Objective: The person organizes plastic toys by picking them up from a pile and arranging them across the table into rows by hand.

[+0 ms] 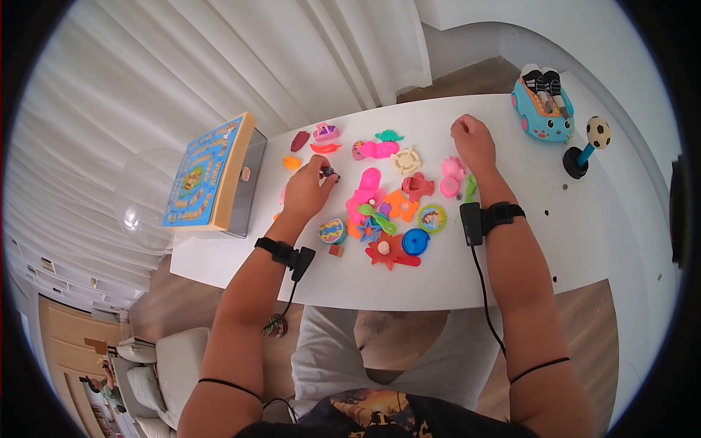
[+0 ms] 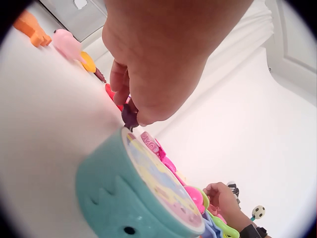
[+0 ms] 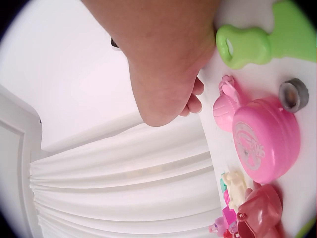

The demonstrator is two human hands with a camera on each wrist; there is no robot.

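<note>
My left hand (image 1: pixel 307 191) pinches a small dark purple toy figure (image 2: pixel 130 116) between thumb and fingers, low over the left part of the white table. Just beyond that hand lie a red curved piece (image 1: pixel 326 148) and an orange piece (image 1: pixel 291 163). Nearer to me stands a teal tub (image 2: pixel 111 193) with a colourful lid. Over the right part of the table, my right hand (image 1: pixel 473 142) hangs with loosely curled fingers and nothing visible in them. Below it are a pink round case (image 3: pixel 270 141), a pink shell-like toy (image 1: pixel 453 168) and a green-handled toy (image 3: pixel 245 47).
Several moulds and cutters, among them a red star-shaped piece (image 1: pixel 381 252) and a blue round lid (image 1: pixel 415 241), cluster mid-table. A board-topped box (image 1: pixel 244 182) stands at left. A turquoise toy car (image 1: pixel 544 120) and a soccer-ball toy (image 1: pixel 598 133) stand at far right.
</note>
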